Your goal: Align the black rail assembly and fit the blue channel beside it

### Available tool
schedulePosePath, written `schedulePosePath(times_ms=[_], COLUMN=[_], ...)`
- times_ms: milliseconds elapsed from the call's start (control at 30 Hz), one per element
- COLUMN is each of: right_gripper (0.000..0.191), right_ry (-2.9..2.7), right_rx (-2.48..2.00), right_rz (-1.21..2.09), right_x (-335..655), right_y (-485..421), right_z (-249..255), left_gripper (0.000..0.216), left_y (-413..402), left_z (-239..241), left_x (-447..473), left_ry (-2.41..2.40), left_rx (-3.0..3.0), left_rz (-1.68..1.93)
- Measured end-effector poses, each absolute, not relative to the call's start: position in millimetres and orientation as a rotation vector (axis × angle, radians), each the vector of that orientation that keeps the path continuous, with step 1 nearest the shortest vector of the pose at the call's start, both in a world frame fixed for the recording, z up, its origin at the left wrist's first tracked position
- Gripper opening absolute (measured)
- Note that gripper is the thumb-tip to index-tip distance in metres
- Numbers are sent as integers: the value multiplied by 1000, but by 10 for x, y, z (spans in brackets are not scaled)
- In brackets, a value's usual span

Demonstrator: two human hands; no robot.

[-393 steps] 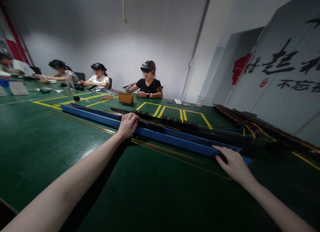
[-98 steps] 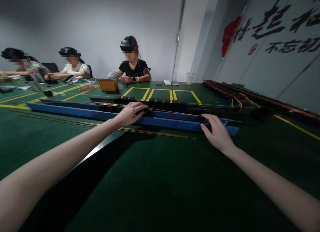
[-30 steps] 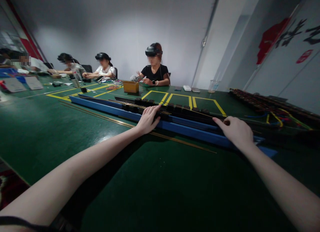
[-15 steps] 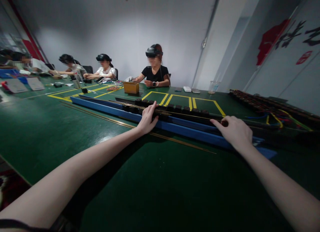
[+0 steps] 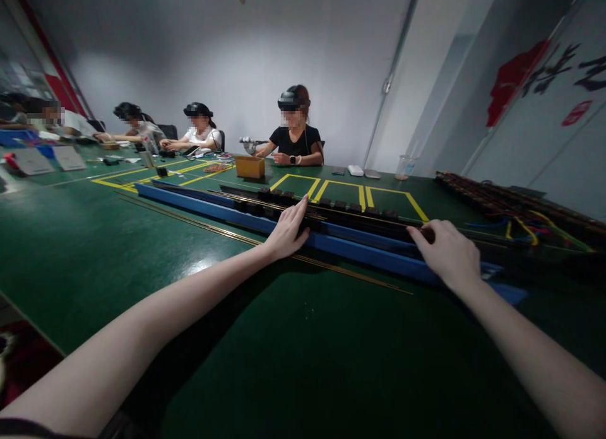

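A long blue rail lies across the green table, with a black strip of small black blocks just behind it. My left hand reaches over the blue rail, fingers stretched out onto the black strip and a thin brass rod on it. My right hand rests further right on the same rail, fingers curled over the black strip's edge; what they hold is hidden. More thin brass rods lie on the table in front of the rail.
Across the table a person in black works beside a yellow box; other people sit further left. Yellow lines mark the tabletop. Bundled strips and coloured wires lie at the right. A cup stands at the far edge.
My left hand has slid slightly right along the strip with its fingers stretched further. My right hand has stayed almost in place. The person opposite has raised a hand.
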State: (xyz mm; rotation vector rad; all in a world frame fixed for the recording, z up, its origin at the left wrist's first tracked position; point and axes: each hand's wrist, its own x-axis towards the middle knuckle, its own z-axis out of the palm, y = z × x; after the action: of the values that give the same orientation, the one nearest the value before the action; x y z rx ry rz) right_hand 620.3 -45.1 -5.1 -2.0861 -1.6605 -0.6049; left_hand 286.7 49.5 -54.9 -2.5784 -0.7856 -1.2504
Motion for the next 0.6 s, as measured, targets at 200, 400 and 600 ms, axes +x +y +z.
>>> schedulePosePath(times_ms=[200,400,600], right_gripper=[33,35,46], right_ry=[-1714,-1747,-1669], right_rx=[-1982,-1960,-1824], right_rz=[-625,-823,-1026], right_x=[6214,6190,6309], right_y=[-463,-494,-400], right_z=[-65,-76,-148], left_gripper=[60,48,49], left_y=[441,408,374], left_z=[-514,-487,-457], left_x=[2931,2940,2937], left_ry=[-726,-745,-766], left_rx=[-2602,-2600,-2592], left_rz=[-1073,-1053,-1008])
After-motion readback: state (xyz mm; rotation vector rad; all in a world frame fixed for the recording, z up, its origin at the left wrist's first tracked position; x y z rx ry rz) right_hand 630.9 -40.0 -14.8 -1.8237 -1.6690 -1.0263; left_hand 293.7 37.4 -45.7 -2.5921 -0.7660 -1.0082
